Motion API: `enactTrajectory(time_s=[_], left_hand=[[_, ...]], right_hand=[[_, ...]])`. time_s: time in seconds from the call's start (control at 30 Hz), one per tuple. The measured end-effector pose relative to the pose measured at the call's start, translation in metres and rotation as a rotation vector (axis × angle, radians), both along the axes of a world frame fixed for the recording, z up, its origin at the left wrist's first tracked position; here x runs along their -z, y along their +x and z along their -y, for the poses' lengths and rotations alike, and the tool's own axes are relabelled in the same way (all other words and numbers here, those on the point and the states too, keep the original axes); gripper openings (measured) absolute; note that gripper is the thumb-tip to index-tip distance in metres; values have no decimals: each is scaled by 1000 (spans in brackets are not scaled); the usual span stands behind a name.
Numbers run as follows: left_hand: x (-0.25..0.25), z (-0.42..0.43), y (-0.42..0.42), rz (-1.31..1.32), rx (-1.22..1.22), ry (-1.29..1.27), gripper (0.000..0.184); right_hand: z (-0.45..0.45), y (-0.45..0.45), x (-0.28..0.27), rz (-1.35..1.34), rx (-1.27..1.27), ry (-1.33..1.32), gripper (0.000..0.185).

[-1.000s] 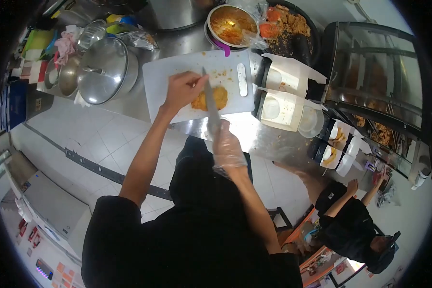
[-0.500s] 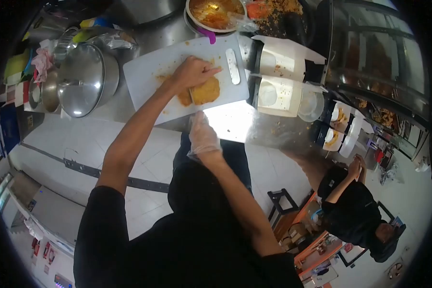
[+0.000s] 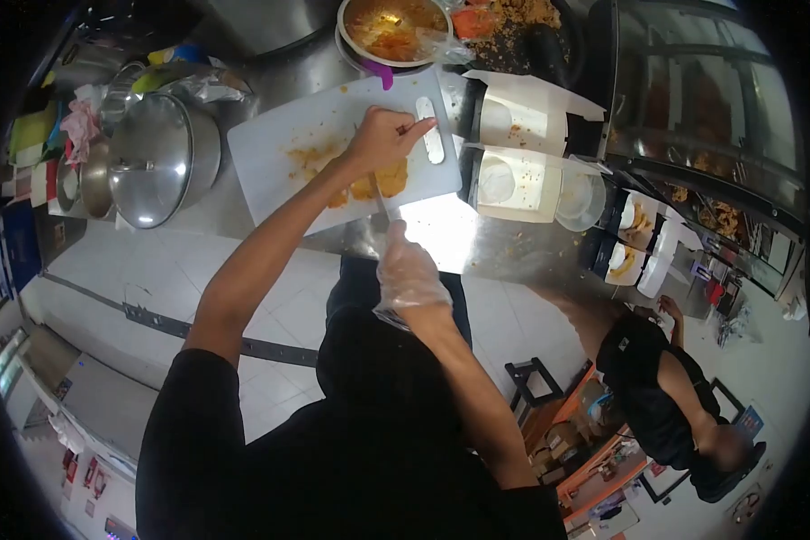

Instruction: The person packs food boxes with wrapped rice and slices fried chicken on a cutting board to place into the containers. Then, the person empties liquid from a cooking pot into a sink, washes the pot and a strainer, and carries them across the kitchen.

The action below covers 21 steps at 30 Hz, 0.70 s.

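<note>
My right hand (image 3: 409,270), in a clear plastic glove, is closed around the handle end of a knife (image 3: 380,196). The blade lies across a flat golden-brown piece of fried food (image 3: 392,179) on a white cutting board (image 3: 270,162). My bare left hand (image 3: 387,139) is closed over the far part of the blade, one finger or thumb pointing right. It hides that end of the knife and some of the food. A cut piece lies left of the blade, among orange crumbs and smears.
Two open takeaway boxes (image 3: 517,184) stand right of the board, beside a clear plastic cup (image 3: 578,196). A bowl of orange sauce (image 3: 396,31) sits behind. A lidded pot (image 3: 157,162) is at left. Another person (image 3: 666,387) stands at right.
The knife has shifted right across the food, and both hands have moved right with it. The other person's hands have come apart and the body has turned.
</note>
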<state>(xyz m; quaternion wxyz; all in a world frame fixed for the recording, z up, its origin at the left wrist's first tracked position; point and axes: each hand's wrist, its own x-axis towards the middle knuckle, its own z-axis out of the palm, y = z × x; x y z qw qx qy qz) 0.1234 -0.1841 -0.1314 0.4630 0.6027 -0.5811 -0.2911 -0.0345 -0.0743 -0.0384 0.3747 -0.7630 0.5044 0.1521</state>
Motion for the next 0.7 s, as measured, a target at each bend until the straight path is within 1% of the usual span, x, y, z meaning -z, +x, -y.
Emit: enactTrajectory(time_s=[0.07, 0.1, 0.13, 0.17, 0.2, 0.27, 0.3, 0.33, 0.37, 0.4, 0.43, 0.47, 0.5, 0.53, 0.57, 0.63, 0.67, 0.7], left_hand=[[-5, -1, -12, -44, 6, -19, 47], [10, -2, -13, -44, 0, -16, 47], [26, -4, -14, 4, 41, -70, 48], [38, -6, -15, 52, 83, -122, 48], [41, -6, -16, 47, 83, -116, 48], [39, 4, -6, 106, 44, -209, 48], [31, -1, -7, 109, 48, -204, 48], [18, 3, -7, 64, 22, -126, 47], [8, 9, -6, 17, -5, -50, 47], [3, 11, -11, 15, 3, -47, 47], [1, 11, -19, -9, -1, -29, 47], [1, 11, -23, -30, -12, -15, 47], [14, 10, -26, -29, -21, -6, 47], [27, 8, -28, 69, 17, -84, 47], [38, 6, -27, 167, 59, -162, 46], [41, 10, -24, 116, 90, -143, 46], [37, 15, -20, 77, 123, -142, 46], [28, 15, -21, 85, 124, -152, 46]], right_hand=[[-8, -6, 1, -49, 24, 28, 27], [-13, -7, 15, -36, 57, 15, 29], [-20, -8, 33, -22, 89, 2, 30], [-30, -7, 69, 15, 152, -37, 32], [-33, -9, 79, 10, 152, -31, 32], [-27, -4, 88, 160, 87, -187, 34], [-8, 0, 37, 55, 21, -104, 36], [2, -3, 18, 60, 26, -113, 36], [9, -7, 6, 12, 39, -44, 30], [10, -11, -2, -44, 54, 39, 27], [9, -13, -7, -83, 62, 72, 28], [5, -13, 0, -85, 60, 81, 28], [-1, -13, 14, -93, 114, 77, 27], [-7, -12, 28, -100, 166, 73, 27], [-10, -10, 46, -97, 158, 81, 27], [-15, -10, 69, 20, 210, 26, 28], [-10, -12, 58, 31, 209, 19, 28], [-1, -19, 36, 15, 68, -14, 31]])
